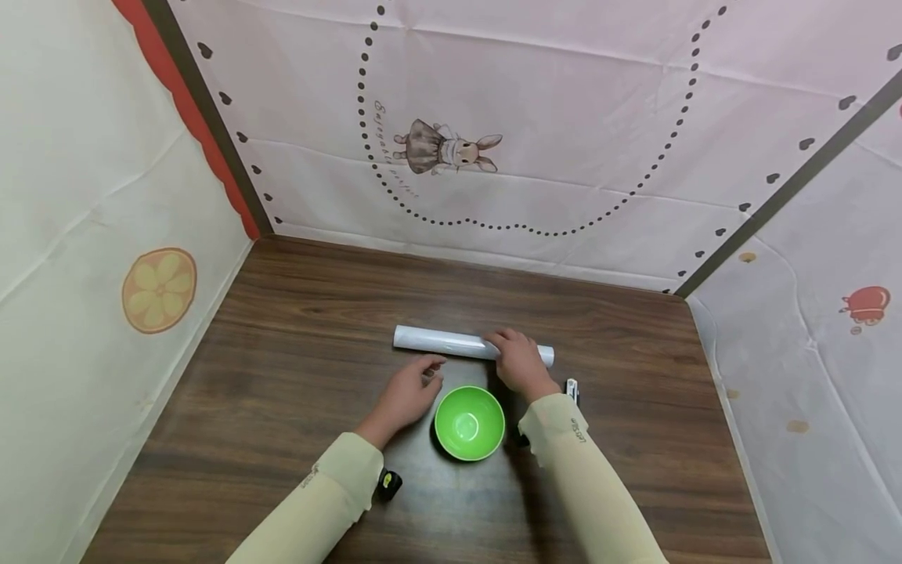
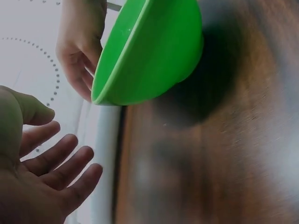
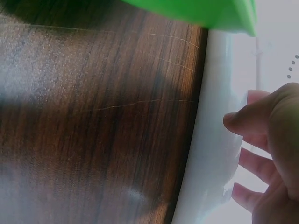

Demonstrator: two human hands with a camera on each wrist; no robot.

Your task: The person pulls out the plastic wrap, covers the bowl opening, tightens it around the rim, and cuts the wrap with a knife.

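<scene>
A glossy white roll lies crosswise on the wooden table. My right hand is over the right part of the roll. In the right wrist view, its thumb overlaps the roll and the loosely bent fingers are at the roll's far edge. Nearer to me stands a green bowl, upright, with nothing in it. My left hand is to the left of the bowl, just below the roll. In the left wrist view its fingers are spread and slightly bent, holding nothing.
A small white and dark object lies beside my right wrist, partly hidden by the sleeve. Printed white cloth walls border the table at the back and both sides. A small black device is at my left wrist.
</scene>
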